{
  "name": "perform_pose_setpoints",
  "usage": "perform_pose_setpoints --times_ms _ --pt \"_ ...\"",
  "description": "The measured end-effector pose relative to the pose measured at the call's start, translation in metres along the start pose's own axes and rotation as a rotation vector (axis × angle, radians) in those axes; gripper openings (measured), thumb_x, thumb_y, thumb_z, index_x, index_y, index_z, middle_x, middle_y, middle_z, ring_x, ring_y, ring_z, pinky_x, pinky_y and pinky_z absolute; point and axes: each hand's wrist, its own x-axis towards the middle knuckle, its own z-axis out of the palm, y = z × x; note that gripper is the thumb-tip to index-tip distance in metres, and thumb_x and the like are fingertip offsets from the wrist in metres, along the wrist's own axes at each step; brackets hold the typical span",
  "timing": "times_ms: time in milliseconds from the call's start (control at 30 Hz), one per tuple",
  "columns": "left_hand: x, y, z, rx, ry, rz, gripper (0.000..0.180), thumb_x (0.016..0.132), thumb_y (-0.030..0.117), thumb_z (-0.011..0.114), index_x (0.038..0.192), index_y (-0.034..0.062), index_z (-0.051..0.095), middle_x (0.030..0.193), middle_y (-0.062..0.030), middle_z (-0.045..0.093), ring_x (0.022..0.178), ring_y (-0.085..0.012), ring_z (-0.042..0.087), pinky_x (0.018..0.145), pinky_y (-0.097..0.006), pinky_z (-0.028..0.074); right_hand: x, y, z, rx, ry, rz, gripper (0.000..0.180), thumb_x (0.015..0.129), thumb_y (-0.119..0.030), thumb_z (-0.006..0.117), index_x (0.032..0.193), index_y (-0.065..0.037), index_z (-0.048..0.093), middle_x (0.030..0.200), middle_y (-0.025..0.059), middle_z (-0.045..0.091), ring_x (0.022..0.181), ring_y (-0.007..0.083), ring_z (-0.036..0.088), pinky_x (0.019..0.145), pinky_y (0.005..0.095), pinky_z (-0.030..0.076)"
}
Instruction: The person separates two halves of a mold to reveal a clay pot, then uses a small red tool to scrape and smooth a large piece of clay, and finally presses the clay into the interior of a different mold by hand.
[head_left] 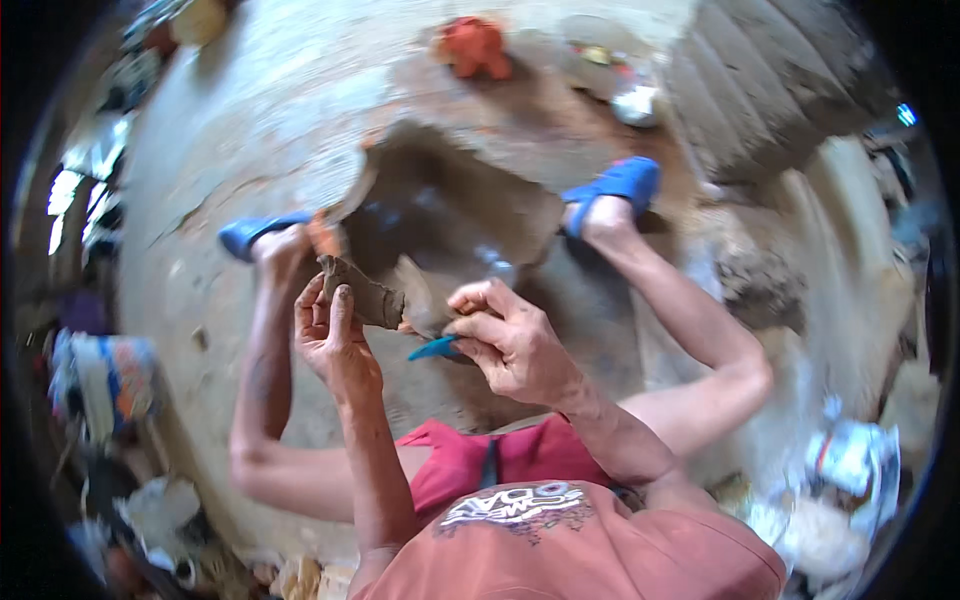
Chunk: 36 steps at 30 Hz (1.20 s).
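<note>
A large brown clay form (445, 205), hollow and with an uneven rim, sits on the floor between my feet. My left hand (338, 335) pinches a torn-edged strip of clay (368, 298) at its near left side, thumb on one face and fingers behind. Whether that strip is joined to the form I cannot tell. Close by, my right hand (515, 345) is closed around a thin blue tool (433, 348), whose pointed end sticks out to the left. A paler clay flap (425, 300) stands between the two hands.
Blue sandals (622, 182) on my feet flank the form. Beyond it are an orange-red lump (472, 48) and a shallow dish (598, 55) of small things. Ridged grey clay (770, 85) lies far right, plastic bags (850, 465) near right, and a printed container (115, 378) at left.
</note>
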Motion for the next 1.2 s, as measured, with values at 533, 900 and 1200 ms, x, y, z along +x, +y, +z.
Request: perform_pose_setpoints --times_ms 533,900,1200 --pt "0.078 -0.028 0.096 0.347 -0.458 0.159 0.043 0.103 0.013 0.065 0.144 -0.0006 0.059 0.140 -0.0142 0.066 0.125 -0.0201 0.063 0.106 -0.032 0.050 -0.230 0.052 -0.361 -1.348 1.020 0.698 0.025 0.098 -0.015 0.068 0.113 0.004 0.064 0.101 0.0190 0.073 0.094 0.0353 0.071 0.092 0.0430 0.055" --pt "0.166 -0.084 -0.090 0.345 0.039 -0.399 0.049 0.106 0.034 0.060 0.147 0.0068 0.056 0.124 -0.0081 0.065 0.112 -0.0166 0.064 0.094 -0.032 0.054 -0.023 0.102 -0.075 0.095 0.754 0.726 0.020 0.112 -0.019 0.046 0.125 -0.005 0.051 0.079 0.0036 0.063 0.055 0.0068 0.056 0.047 0.0247 0.049" --pt "0.024 -0.093 -0.080 -0.033 0.186 -0.343 0.053 0.110 0.048 0.048 0.149 0.0132 0.053 0.123 -0.0048 0.062 0.106 -0.0168 0.062 0.088 -0.034 0.055 0.041 0.163 -0.018 0.164 0.931 0.858 0.026 0.109 -0.013 0.047 0.131 0.001 0.050 0.083 0.0128 0.067 0.058 0.0191 0.069 0.049 0.0319 0.058"
